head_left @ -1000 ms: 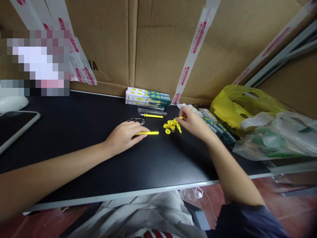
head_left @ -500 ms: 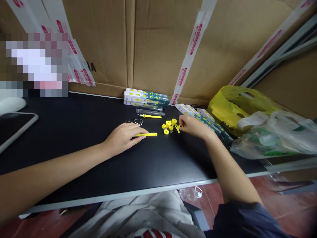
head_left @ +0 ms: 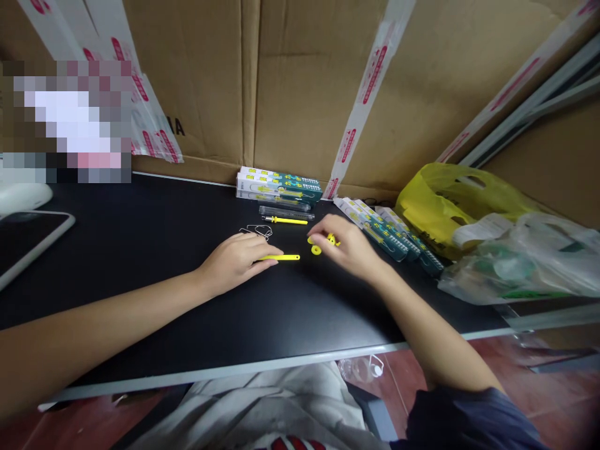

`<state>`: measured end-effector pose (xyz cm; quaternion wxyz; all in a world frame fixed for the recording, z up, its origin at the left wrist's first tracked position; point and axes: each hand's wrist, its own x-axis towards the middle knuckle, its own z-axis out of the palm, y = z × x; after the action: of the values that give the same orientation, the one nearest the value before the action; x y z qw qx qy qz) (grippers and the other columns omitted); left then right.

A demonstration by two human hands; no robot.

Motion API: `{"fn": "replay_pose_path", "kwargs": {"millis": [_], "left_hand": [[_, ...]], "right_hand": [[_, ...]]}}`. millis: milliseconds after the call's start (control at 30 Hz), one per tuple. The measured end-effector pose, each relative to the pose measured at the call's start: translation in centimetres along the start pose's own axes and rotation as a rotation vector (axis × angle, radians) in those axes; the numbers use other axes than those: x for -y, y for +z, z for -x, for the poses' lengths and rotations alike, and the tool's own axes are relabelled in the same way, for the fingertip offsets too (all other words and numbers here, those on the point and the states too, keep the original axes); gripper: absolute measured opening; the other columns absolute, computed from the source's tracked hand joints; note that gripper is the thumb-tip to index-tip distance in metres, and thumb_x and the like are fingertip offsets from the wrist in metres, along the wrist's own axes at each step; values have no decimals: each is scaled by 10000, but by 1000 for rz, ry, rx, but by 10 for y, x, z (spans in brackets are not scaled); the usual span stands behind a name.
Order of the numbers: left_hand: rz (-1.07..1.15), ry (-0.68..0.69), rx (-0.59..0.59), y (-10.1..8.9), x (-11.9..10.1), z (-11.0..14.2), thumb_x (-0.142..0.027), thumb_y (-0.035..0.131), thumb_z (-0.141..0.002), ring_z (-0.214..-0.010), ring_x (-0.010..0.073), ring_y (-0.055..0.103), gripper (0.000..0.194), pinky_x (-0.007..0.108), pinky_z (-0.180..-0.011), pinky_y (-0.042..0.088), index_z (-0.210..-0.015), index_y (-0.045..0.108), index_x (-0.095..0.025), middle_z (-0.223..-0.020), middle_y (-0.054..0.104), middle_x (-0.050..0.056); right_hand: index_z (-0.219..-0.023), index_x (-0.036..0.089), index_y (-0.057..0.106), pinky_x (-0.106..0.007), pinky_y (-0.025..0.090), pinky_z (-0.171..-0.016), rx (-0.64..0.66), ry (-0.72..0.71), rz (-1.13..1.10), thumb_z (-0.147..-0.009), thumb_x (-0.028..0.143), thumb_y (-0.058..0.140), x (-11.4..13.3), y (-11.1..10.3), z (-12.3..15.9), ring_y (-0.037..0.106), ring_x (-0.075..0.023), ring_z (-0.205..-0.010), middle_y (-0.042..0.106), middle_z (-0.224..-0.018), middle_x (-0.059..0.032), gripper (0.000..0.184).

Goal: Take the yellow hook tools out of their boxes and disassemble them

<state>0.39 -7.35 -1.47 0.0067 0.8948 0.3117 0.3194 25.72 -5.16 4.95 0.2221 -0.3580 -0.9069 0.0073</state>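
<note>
right hand [head_left: 342, 247] has shifted toward nine o'clock, over the yellow pieces [head_left: 316, 250]
left hand [head_left: 234, 259] pinches a yellow stick [head_left: 287, 257], holed end toward three o'clock, pieces just beyond; whether right fingers [head_left: 323, 225] hold anything, cannot tell.

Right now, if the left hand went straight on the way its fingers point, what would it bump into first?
Likely the nearest yellow ring, with the tip of the yellow stick held in the left hand touching it first. The right hand is just beyond; depth is hard to judge.
</note>
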Motion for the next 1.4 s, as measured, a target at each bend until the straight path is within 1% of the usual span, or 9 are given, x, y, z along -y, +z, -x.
{"fn": "replay_pose_path", "kwargs": {"millis": [67, 167, 267, 400, 500, 633, 833, 1067, 1400], "left_hand": [[-4, 24, 14, 0, -1, 0, -321, 485, -941, -819, 148, 604, 211, 279, -768, 425, -1040, 642, -221, -908, 681, 11], [-18, 51, 39, -2, -3, -1, -328, 493, -936, -801, 148, 597, 197, 271, -737, 421, -991, 643, -211, -861, 676, 9], [-100, 78, -66, -5, -7, -1, -316, 527, -919, -865, 162, 606, 156, 314, -828, 413, -979, 634, -221, -923, 688, 10], [-229, 90, -271, -9, -12, -1, -290, 589, -869, -1180, 246, 512, 253, 457, -1047, 292, -1117, 588, -238, -1218, 620, 59], [-141, 217, -142, -8, -12, -2, -250, 540, -891, -1116, 205, 551, 182, 388, -1003, 371, -1059, 604, -222, -1154, 644, 51], [-24, 345, 23, -6, -10, -2, -221, 484, -916, -911, 155, 607, 148, 270, -811, 454, -904, 628, -186, -957, 681, 30], [-12, 329, 58, -6, -11, -2, -224, 437, -935, -826, 140, 612, 208, 261, -793, 458, -906, 637, -175, -916, 692, 28], [24, 325, 74, -3, -10, -2, -229, 422, -944, -848, 137, 648, 238, 237, -784, 488, -935, 654, -172, -893, 717, 24], [0, 338, 48, -2, -11, -2, -231, 441, -926, -835, 134, 658, 230, 228, -773, 500, -899, 663, -177, -861, 718, 21]], "right_hand": [[-960, 184, 625, -290, 401, -745, 80, -185, 31, -913, 365, 515, 17, 12, 2, 534, -179, -833, 630, -887, -58, 217], [-932, 168, 644, -297, 373, -676, 85, -269, 180, -939, 336, 470, 30, 29, 6, 493, -179, -761, 612, -830, -65, 241], [-896, 166, 650, -294, 358, -666, 27, -239, 240, -940, 308, 472, 27, 32, 7, 475, -176, -751, 605, -814, -60, 231], [-885, 161, 655, -295, 349, -661, -91, -95, 345, -931, 322, 493, 7, 20, 0, 466, -181, -740, 612, -806, -63, 232], [-856, 154, 655, -299, 338, -661, -93, 7, 462, -908, 308, 537, -8, 16, -11, 478, -194, -753, 620, -786, -60, 201], [-827, 145, 646, -309, 324, -659, 43, 44, 563, -882, 281, 570, -16, 25, -24, 488, -209, -791, 626, -805, -73, 165], [-859, 147, 636, -318, 318, -659, 153, 62, 600, -901, 287, 523, -13, 40, -37, 501, -226, -839, 635, -859, -96, 185], [-909, 138, 627, -326, 340, -663, 207, 106, 656, -863, 284, 571, -6, 40, -51, 524, -256, -884, 631, -890, -118, 163], [-1119, 125, 576, -332, 389, -749, 71, 128, 680, -892, 251, 514, -34, 40, -114, 472, -276, -1040, 553, -1120, -152, 266]]}}
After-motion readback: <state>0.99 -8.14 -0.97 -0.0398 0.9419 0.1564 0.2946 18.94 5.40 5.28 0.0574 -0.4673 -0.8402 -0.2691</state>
